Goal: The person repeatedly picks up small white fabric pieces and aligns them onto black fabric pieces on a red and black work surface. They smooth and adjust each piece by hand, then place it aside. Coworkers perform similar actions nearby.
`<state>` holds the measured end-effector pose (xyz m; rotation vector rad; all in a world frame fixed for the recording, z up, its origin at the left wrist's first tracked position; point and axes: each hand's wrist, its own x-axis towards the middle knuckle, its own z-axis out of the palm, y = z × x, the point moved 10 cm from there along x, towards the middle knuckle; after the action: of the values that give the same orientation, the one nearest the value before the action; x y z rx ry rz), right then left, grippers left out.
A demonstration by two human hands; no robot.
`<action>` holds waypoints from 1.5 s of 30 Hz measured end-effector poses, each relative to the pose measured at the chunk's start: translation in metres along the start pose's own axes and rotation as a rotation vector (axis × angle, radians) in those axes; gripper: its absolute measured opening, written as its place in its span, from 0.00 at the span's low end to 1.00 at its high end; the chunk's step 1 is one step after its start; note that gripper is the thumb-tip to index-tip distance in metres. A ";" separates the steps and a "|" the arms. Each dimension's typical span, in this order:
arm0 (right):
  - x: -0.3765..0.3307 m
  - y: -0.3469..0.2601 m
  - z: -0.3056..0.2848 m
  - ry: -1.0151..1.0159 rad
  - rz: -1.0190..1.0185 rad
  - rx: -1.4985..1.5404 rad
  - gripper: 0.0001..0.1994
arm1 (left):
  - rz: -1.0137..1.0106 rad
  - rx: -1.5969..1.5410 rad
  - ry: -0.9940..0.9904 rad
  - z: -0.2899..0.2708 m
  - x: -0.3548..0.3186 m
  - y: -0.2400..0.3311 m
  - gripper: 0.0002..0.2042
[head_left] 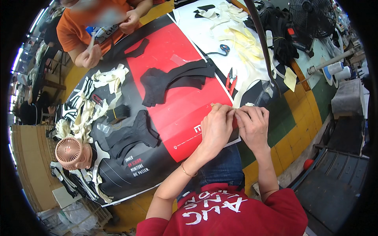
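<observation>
My left hand (215, 125) and my right hand (254, 126) meet over the table's near right edge, thumbs and fingertips pinched close together. Between them is the end of a cream fabric strip (238, 98), which runs back toward a pile of cream and pale yellow fabric (240, 39). What exactly the fingertips grip is too small to make out, though both seem to pinch the cloth. Red-handled pliers (231, 81) lie just beyond my hands. Stacked black fabric pieces (173, 80) rest on the red sheet farther left.
A person in orange (75, 35) works across the table. At left are a pink fan (74, 153), more black cut pieces (134, 133) and cream scraps (112, 76). A dark metal pole (264, 43) rises at right, near a black fan (313, 17) and thread cones (334, 69).
</observation>
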<state>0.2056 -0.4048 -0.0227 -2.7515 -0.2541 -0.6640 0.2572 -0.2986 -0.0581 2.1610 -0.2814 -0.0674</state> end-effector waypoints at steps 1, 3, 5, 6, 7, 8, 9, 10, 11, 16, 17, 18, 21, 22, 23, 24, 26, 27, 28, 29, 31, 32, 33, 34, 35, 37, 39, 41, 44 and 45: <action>0.000 0.000 0.000 0.007 0.003 -0.003 0.06 | -0.009 -0.005 -0.006 0.000 0.000 0.000 0.08; 0.001 0.001 0.000 0.020 0.013 -0.004 0.06 | -0.032 -0.017 -0.033 0.001 0.001 -0.002 0.08; 0.003 0.003 0.000 0.033 0.029 0.000 0.05 | -0.009 -0.015 -0.020 -0.001 0.000 0.000 0.08; 0.004 0.006 0.001 0.030 0.058 0.041 0.05 | 0.004 -0.014 -0.013 -0.001 0.000 0.001 0.08; 0.004 0.010 0.002 0.027 0.087 0.082 0.05 | 0.021 0.031 -0.026 0.000 -0.001 0.003 0.07; 0.005 0.015 0.004 0.019 0.115 0.123 0.04 | 0.038 0.075 -0.037 0.003 -0.002 0.005 0.07; 0.004 0.024 0.005 0.003 0.193 0.235 0.05 | 0.065 0.114 -0.041 0.004 -0.002 0.007 0.07; 0.003 0.034 0.008 -0.017 0.270 0.347 0.05 | 0.122 0.209 -0.018 0.004 -0.003 0.013 0.07; 0.000 0.043 0.010 -0.026 0.349 0.457 0.06 | 0.189 0.298 0.010 0.004 -0.003 0.019 0.07; -0.015 0.080 0.020 0.024 0.713 1.090 0.09 | 0.394 0.642 0.021 0.014 -0.001 0.035 0.11; -0.013 0.084 0.018 0.057 0.711 1.134 0.09 | 0.423 0.614 0.035 0.012 0.000 0.039 0.12; -0.012 0.088 0.016 0.094 0.718 1.182 0.10 | 0.448 0.591 0.034 0.010 0.001 0.042 0.13; -0.009 0.078 0.024 0.002 0.716 1.421 0.10 | 0.397 0.330 0.016 -0.001 0.015 0.042 0.17; -0.006 0.074 0.023 -0.027 0.693 1.408 0.10 | 0.356 0.214 0.003 -0.005 0.023 0.040 0.20; -0.004 0.070 0.022 -0.054 0.673 1.400 0.10 | 0.314 0.098 -0.012 -0.009 0.030 0.036 0.23; -0.002 0.065 0.022 -0.081 0.652 1.390 0.10 | 0.226 -0.095 -0.173 0.002 0.037 0.028 0.23; 0.005 0.059 0.016 -0.111 0.578 1.349 0.09 | 0.058 -0.481 -0.473 0.025 0.041 0.019 0.23; 0.009 0.056 0.013 -0.113 0.532 1.316 0.08 | -0.014 -0.531 -0.539 0.030 0.039 0.013 0.27; 0.013 0.053 0.011 -0.117 0.490 1.308 0.08 | 0.000 -0.573 -0.502 0.026 0.042 0.012 0.28; 0.015 0.055 0.011 -0.115 0.504 1.260 0.07 | 0.000 -0.609 -0.451 0.020 0.042 0.010 0.29; 0.018 0.056 0.014 -0.134 0.499 1.190 0.07 | -0.009 -0.677 -0.391 0.012 0.038 0.003 0.28; 0.019 0.055 0.016 -0.147 0.495 1.171 0.07 | -0.064 -0.751 -0.409 0.013 0.034 -0.003 0.26; 0.019 0.053 0.019 -0.150 0.494 1.185 0.07 | -0.122 -0.825 -0.426 0.013 0.031 -0.009 0.23; 0.019 0.050 0.022 -0.154 0.493 1.199 0.07 | -0.182 -0.899 -0.440 0.013 0.027 -0.014 0.21; 0.019 0.048 0.025 -0.159 0.493 1.212 0.07 | -0.203 -0.887 -0.421 0.011 0.026 -0.019 0.18; 0.018 0.042 0.032 -0.191 0.496 1.190 0.08 | -0.239 -0.865 -0.373 0.006 0.024 -0.027 0.13; 0.018 0.037 0.036 -0.209 0.487 1.179 0.08 | -0.263 -0.840 -0.395 0.008 0.020 -0.029 0.12; 0.020 0.033 0.040 -0.215 0.462 1.197 0.07 | -0.262 -0.843 -0.411 0.011 0.018 -0.030 0.11; 0.019 0.034 0.047 -0.212 0.499 1.260 0.07 | -0.235 -0.868 -0.422 0.012 0.019 -0.033 0.09; 0.017 0.038 0.050 -0.210 0.532 1.262 0.07 | -0.228 -0.866 -0.410 0.011 0.020 -0.036 0.09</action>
<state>0.2501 -0.4221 -0.0664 -1.5338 0.0398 0.0064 0.2810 -0.2923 -0.0923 1.2890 -0.1847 -0.6463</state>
